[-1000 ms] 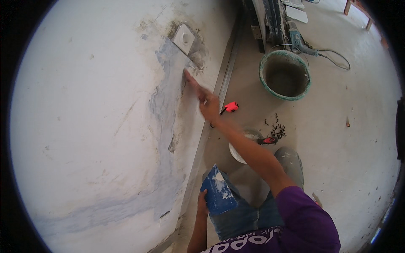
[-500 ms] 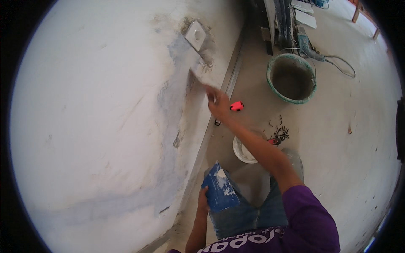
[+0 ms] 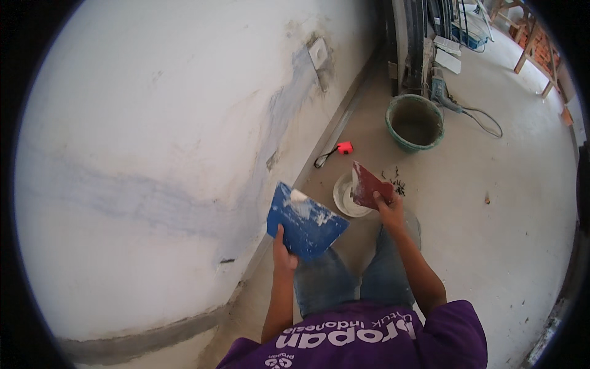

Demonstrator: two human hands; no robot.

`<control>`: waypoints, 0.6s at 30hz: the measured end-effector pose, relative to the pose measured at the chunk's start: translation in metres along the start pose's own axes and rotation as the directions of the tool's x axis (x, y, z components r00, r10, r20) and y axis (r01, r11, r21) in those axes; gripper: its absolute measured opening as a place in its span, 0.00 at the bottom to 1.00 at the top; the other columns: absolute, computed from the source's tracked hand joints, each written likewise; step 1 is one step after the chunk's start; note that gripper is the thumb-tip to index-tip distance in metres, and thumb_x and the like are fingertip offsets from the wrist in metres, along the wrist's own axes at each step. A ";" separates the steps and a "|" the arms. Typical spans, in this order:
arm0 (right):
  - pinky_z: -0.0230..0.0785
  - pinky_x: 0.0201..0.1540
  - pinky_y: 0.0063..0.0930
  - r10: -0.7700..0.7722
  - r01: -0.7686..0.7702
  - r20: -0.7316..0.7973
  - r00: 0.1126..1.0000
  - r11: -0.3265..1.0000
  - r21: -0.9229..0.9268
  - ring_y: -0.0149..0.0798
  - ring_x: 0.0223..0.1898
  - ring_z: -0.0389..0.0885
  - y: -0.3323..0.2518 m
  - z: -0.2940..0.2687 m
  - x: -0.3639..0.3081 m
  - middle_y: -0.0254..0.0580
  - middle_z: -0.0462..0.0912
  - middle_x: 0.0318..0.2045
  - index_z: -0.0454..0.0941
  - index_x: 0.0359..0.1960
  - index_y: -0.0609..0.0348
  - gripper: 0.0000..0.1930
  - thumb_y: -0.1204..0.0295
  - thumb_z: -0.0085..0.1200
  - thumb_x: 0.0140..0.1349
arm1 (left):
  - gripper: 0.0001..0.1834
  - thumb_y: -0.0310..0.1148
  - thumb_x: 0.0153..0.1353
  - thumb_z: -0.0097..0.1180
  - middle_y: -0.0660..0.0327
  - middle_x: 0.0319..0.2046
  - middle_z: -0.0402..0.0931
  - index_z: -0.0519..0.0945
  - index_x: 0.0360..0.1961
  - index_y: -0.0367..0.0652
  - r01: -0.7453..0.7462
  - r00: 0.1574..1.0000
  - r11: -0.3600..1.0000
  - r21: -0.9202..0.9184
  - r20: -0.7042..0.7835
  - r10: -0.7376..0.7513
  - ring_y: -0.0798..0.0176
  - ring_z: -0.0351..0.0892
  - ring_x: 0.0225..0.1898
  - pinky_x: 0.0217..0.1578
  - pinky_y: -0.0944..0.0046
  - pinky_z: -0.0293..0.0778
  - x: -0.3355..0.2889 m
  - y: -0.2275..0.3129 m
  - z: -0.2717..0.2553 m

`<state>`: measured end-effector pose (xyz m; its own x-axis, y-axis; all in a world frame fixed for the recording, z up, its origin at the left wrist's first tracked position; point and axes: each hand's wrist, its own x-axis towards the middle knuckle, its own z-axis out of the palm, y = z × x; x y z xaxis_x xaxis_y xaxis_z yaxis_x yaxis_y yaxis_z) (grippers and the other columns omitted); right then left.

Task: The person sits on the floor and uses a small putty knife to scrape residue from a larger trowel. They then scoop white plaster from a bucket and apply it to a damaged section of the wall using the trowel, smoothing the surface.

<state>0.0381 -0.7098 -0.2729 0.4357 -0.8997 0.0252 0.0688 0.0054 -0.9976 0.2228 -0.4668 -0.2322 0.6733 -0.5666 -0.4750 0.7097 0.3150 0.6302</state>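
My left hand point(image 3: 284, 253) is closed around the lower edge of a blue putty spreader point(image 3: 310, 230), which carries a white lump and smears of putty. To its right, my right hand point(image 3: 391, 212) grips a dark red putty spreader point(image 3: 372, 186) with whitish residue along its left edge. The two spreaders are apart, both held in front of my knees. Partly behind the red one, a round white bowl point(image 3: 340, 200) stands on the floor. On the white wall at the left, a bluish-grey filled strip point(image 3: 264, 166) runs down from a white wall socket point(image 3: 318, 53) and bends left.
A red tape measure point(image 3: 345, 147) with a black strap lies by the wall base. Several dark screws or plugs point(image 3: 399, 184) are scattered past my right hand. Farther off stand a green-rimmed bucket point(image 3: 412, 145) and a corded power tool point(image 3: 441, 91).
My right hand has drawn back from the wall below the socket to above the bowl, and the red spreader now shows clearly. My left hand has raised and turned the blue spreader.
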 end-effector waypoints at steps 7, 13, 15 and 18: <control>0.73 0.45 0.29 0.285 -0.266 -0.112 0.952 0.951 0.156 0.31 0.40 0.80 -0.029 -0.037 -0.087 0.36 0.83 0.40 0.77 0.51 0.63 0.16 0.67 0.59 0.65 | 0.27 0.42 0.68 0.54 0.52 0.56 0.72 0.67 0.61 0.37 0.032 0.996 0.995 -0.094 0.084 -0.024 0.50 0.75 0.55 0.56 0.48 0.74 -0.036 0.005 0.016; 0.73 0.48 0.31 0.284 -0.247 -0.106 0.953 0.931 0.269 0.34 0.45 0.81 -0.071 -0.026 -0.100 0.40 0.83 0.42 0.78 0.50 0.62 0.15 0.69 0.58 0.65 | 0.24 0.35 0.66 0.56 0.53 0.52 0.75 0.69 0.60 0.36 -0.051 0.997 0.999 -0.003 0.053 0.051 0.53 0.78 0.51 0.53 0.53 0.77 -0.057 0.006 0.009; 0.72 0.52 0.32 0.190 -0.191 -0.027 0.981 0.981 -0.023 0.37 0.49 0.81 -0.083 -0.031 -0.096 0.42 0.83 0.48 0.77 0.53 0.63 0.16 0.72 0.58 0.64 | 0.23 0.33 0.65 0.58 0.54 0.50 0.77 0.70 0.58 0.36 -0.124 0.992 0.990 0.059 0.013 0.124 0.56 0.79 0.50 0.51 0.56 0.78 -0.071 0.009 0.014; 0.72 0.53 0.34 -0.227 0.334 0.340 0.912 0.893 -0.300 0.41 0.50 0.81 -0.129 -0.014 -0.098 0.42 0.83 0.50 0.79 0.52 0.56 0.18 0.79 0.57 0.58 | 0.22 0.32 0.63 0.60 0.55 0.48 0.77 0.71 0.56 0.37 -0.259 0.966 0.954 0.147 0.023 0.259 0.58 0.79 0.49 0.50 0.57 0.78 -0.083 0.013 0.018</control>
<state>-0.0261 -0.6281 -0.1478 0.6871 -0.6738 0.2718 -0.0618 -0.4269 -0.9022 0.1725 -0.4292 -0.1733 0.8292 -0.4827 -0.2816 0.4722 0.3356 0.8151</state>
